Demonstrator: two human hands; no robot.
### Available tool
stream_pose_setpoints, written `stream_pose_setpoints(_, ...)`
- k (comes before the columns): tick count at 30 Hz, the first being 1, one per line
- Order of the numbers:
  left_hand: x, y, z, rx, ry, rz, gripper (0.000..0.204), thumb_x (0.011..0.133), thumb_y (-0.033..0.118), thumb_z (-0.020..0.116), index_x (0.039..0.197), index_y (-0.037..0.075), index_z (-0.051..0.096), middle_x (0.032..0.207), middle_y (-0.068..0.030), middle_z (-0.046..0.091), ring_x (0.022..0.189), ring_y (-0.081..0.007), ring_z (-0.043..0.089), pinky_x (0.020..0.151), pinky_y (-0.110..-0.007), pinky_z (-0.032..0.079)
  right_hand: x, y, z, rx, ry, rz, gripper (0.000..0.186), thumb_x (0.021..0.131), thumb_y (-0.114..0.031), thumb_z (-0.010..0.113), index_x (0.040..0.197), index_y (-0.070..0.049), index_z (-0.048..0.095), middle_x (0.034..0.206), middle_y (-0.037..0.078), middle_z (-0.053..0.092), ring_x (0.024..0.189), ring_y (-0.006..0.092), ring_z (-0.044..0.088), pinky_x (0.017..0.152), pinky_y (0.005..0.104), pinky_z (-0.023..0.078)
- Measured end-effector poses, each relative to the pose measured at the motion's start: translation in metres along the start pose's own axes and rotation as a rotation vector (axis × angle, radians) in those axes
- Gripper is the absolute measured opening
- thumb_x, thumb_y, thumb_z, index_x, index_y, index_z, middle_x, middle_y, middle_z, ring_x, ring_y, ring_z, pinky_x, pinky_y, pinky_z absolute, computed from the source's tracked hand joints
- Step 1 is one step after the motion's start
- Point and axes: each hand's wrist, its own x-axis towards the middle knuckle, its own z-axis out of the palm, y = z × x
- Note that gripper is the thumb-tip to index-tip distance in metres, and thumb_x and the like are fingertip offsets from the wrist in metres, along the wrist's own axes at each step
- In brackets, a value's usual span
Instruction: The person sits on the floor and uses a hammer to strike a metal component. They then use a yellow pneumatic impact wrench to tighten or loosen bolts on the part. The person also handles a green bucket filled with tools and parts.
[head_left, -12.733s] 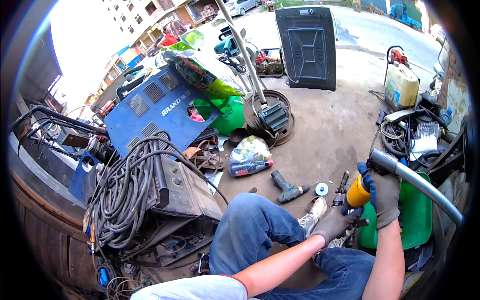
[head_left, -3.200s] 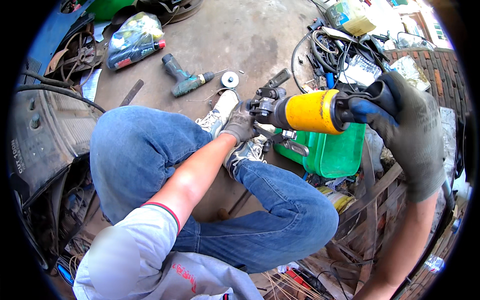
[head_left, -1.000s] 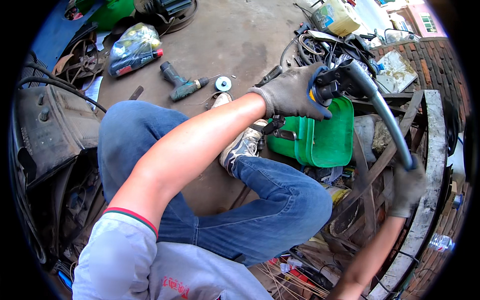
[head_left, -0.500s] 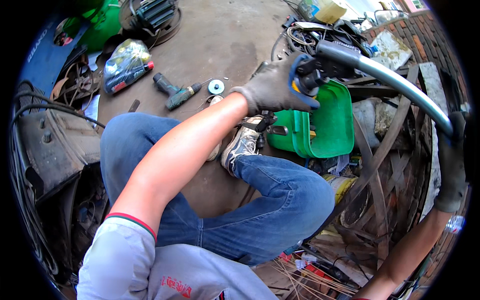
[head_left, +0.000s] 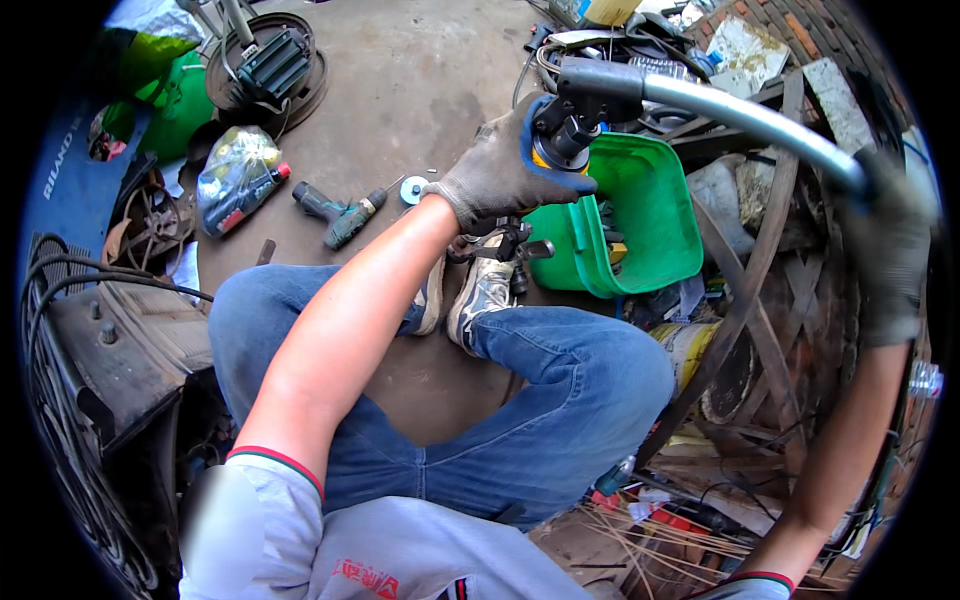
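With the tool point(head_left: 564, 152) standing out beyond the shoes point(head_left: 486, 292), just beside the bin point(head_left: 650, 215), the left hand point(head_left: 508, 180) is wrapping its body, apparently for steadiness. The right hand point(head_left: 888, 245), motion-blurred, is clasping the curved handle point(head_left: 745, 108) at its far end, presumably where leverage is greatest.

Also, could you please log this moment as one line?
left hand: gripping yellow-black tool | right hand: blurred, on curved metal handle | nearby: green bin, cordless drill

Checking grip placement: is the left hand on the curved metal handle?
No, the left hand grips the yellow tool; the right hand holds the curved handle.
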Motion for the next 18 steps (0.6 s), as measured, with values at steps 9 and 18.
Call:
stream_pose_setpoints(9,0.004,0.005,-0.008,0.037,0.006,0.039,0.06,0.069,0.025,0.088,0.119,0.008,0.059,0.102,-0.0038,0.067,0.094,-0.0136,0.062,0.089,-0.034,0.052,-0.082,-0.052,0.112,0.293,-0.51,0.395,0.028,0.081,-0.03,0.074,0.098,-0.008,0.073,0.085,0.014,0.071,0.081,0.032,0.071,0.075,0.0433,0.055)
stream_pose_setpoints(18,0.002,0.013,-0.001,-0.001,-0.006,-0.103,0.056,0.067,0.024,0.088,0.114,0.009,0.06,0.102,-0.0029,0.067,0.095,-0.013,0.062,0.09,-0.034,0.052,-0.003,-0.008,0.016,-0.254,0.188,-0.088,0.03,0.083,-0.017,0.075,0.111,-0.009,0.068,0.097,0.011,0.069,0.087,0.0243,0.071,0.077,0.0344,0.056)
